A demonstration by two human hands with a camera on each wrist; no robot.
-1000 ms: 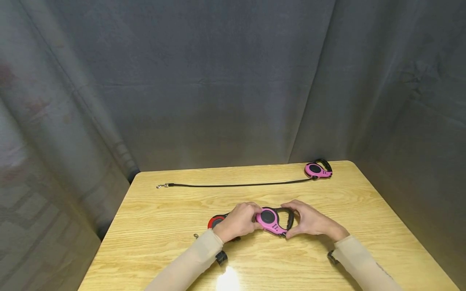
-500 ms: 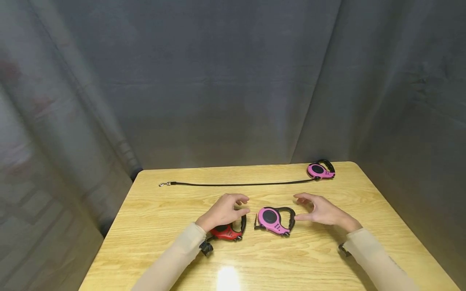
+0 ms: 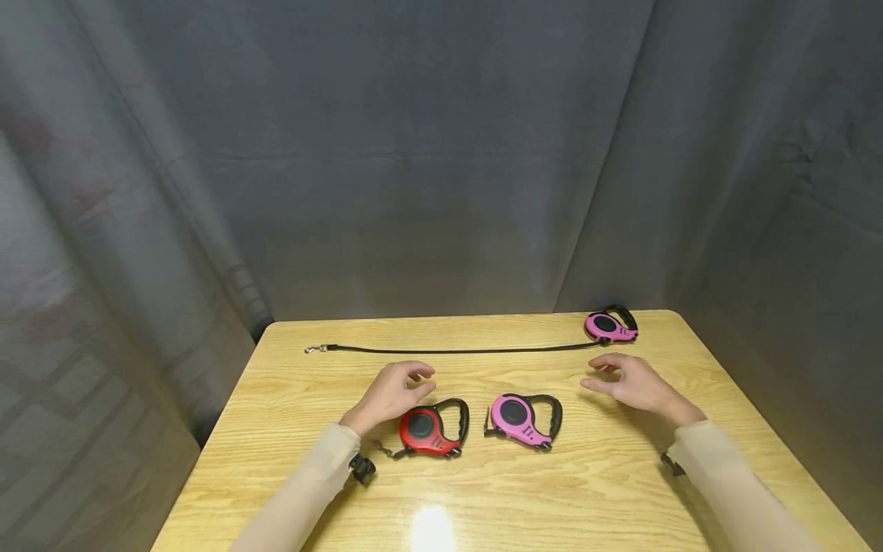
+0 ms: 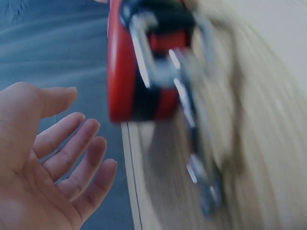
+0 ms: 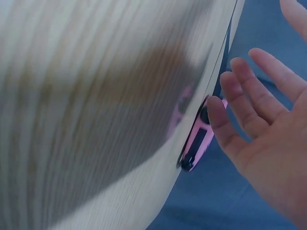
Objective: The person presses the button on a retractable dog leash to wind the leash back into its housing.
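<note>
A red retractable dog leash [image 3: 422,431] with a black looped handle lies on the table, its metal clip [image 4: 194,143] hanging large and blurred in the left wrist view. To its right lies a pink retractable dog leash [image 3: 514,414], handle pointing right. My left hand [image 3: 392,392] hovers just beyond and left of the red leash, fingers relaxed and holding nothing. My right hand [image 3: 638,382] is above the table to the right of the pink leash, its fingers [image 5: 259,100] loosely spread with nothing in them.
At the back right of the wooden table [image 3: 552,506] lies a second pink leash [image 3: 610,326]. Its black cord [image 3: 448,351] runs straight left to a metal clip [image 3: 316,349]. Grey curtains [image 3: 414,192] stand behind the table and along both sides.
Both hands have let go of the nearer pink leash and drawn apart, the left hand leftward past the red leash, the right hand rightward. The red leash has come into full view.
</note>
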